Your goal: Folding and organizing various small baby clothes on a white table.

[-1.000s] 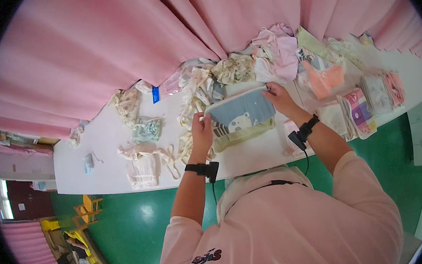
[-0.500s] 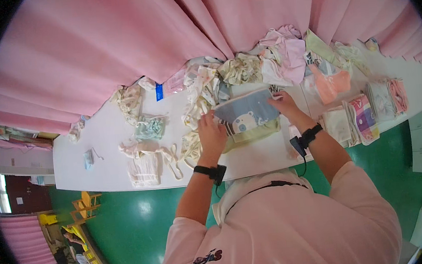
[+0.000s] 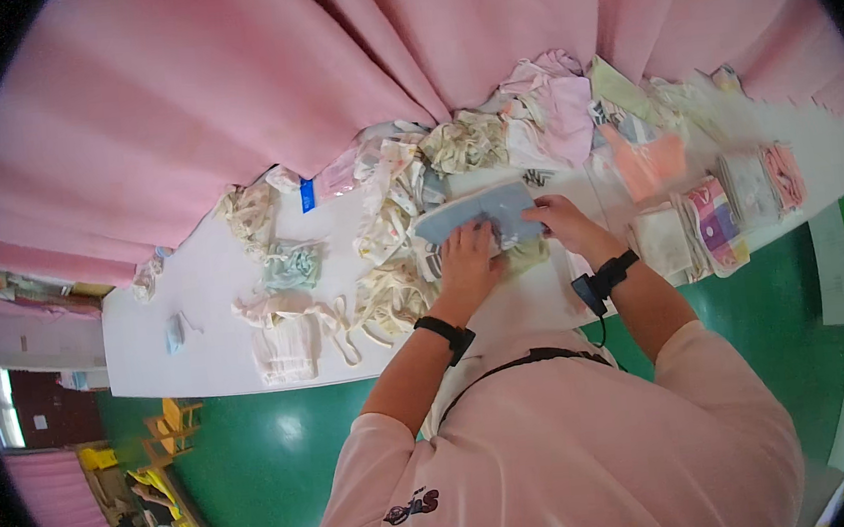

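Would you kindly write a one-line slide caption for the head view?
Both hands, left hand and right hand, press a blue garment flat on a white table strewn with baby clothes.

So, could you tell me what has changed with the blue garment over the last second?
The blue garment has been folded narrower; the left hand now presses flat on it, and the right hand has moved in to its right edge. The heaped clothes and folded stacks on the white table lie as before.
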